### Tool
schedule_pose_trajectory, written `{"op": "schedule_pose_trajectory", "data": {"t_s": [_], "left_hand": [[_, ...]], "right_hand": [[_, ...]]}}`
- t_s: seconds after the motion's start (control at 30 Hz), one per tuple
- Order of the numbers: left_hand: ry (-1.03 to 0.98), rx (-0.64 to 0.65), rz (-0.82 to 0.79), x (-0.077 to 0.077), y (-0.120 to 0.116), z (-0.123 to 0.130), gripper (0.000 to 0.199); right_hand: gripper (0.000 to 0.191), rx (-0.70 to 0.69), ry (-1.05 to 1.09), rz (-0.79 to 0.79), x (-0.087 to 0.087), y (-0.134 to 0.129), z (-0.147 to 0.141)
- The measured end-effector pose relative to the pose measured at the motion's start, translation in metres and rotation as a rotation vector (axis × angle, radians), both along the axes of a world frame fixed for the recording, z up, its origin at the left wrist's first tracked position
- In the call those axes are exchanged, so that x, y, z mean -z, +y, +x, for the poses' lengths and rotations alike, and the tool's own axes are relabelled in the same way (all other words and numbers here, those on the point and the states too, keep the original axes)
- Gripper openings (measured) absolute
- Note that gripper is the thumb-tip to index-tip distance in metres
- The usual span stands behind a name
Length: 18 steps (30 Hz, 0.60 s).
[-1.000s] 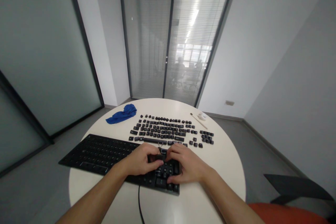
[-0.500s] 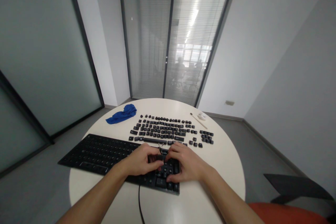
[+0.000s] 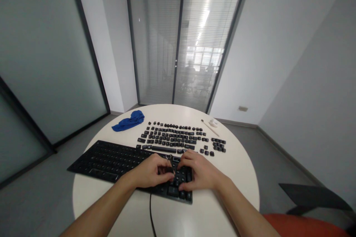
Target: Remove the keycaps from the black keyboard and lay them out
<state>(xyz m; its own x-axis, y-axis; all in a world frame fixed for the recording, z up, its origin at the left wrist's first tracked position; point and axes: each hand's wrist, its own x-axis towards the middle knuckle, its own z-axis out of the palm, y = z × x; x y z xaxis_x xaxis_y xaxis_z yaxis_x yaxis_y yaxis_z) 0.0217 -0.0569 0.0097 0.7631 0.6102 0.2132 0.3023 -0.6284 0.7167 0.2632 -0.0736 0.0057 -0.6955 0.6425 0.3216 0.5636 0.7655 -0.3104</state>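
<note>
A black keyboard (image 3: pixel 122 155) lies tilted across the near part of the table, most of its left side bare of keycaps. Over the number pad, my left hand (image 3: pixel 152 170) is closed in a pinch on what looks like a wire keycap puller (image 3: pixel 169 158); its thin metal loops show above the fingers. The puller's lower end is mostly hidden. My right hand (image 3: pixel 198 170) grips the keyboard's right end, fingers bent over the upper keys and thumb on the lower number keys. Keycaps (image 3: pixel 172 138) lie in rows beyond the keyboard.
A round white table (image 3: pixel 228 177) carries everything. A blue cloth (image 3: pixel 129 120) lies at the back left. At the back right are a thin brush (image 3: pixel 210 128) and a small white item (image 3: pixel 213 122). The keyboard's cable (image 3: pixel 151 214) runs toward me. A red chair (image 3: pixel 300 226) stands right.
The keyboard has shifted slightly to the right, and its left end has swung a little away from the table's edge. Both hands have moved slightly with it.
</note>
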Motion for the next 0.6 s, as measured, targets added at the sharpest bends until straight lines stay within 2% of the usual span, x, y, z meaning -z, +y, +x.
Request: {"op": "schedule_pose_trajectory", "data": {"t_s": [0.37,0.6], "left_hand": [[0.021,-0.036,0.221,0.008,-0.001,0.004,0.014],[-0.012,-0.085,0.224,0.016,0.003,0.007,0.02]], "right_hand": [[0.048,0.015,-0.001,0.018,0.001,-0.001,0.001],[0.035,-0.056,0.048,0.019,0.009,-0.002,-0.007]]}}
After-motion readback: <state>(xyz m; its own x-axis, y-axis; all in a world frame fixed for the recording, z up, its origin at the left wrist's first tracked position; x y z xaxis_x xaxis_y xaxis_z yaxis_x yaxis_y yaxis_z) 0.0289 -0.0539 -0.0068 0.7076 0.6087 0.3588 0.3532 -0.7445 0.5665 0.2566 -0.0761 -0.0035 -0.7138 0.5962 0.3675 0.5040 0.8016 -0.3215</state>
